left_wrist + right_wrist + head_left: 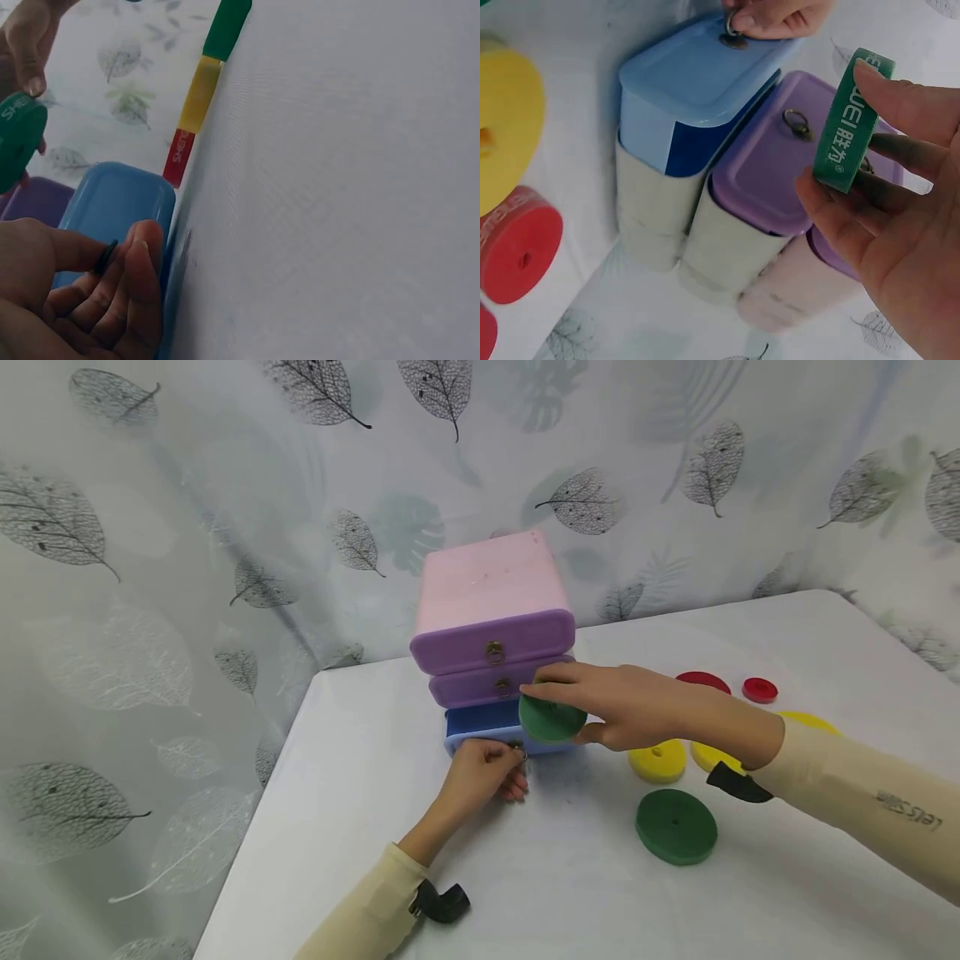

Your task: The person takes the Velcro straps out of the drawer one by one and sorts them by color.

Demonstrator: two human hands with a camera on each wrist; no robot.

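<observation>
My left hand (486,772) pinches the ring pull (733,31) on the front of the blue drawer (697,67), the lowest of a three-drawer stack. That drawer stands partly pulled out, its dark blue inside showing. Above and in front of it, my right hand (630,706) grips a green roll of tape (847,120) by its rim, between thumb and fingers. White lettering runs along the roll's edge in the right wrist view. The roll is apart from the drawer, and in the head view it covers part of the drawer's right side.
Two purple drawers (491,643) above the blue one are closed. On the white table (360,827), to the right, lie another green roll (677,827), several yellow rolls (657,762) and red rolls (760,690). A leaf-patterned curtain (225,527) hangs behind.
</observation>
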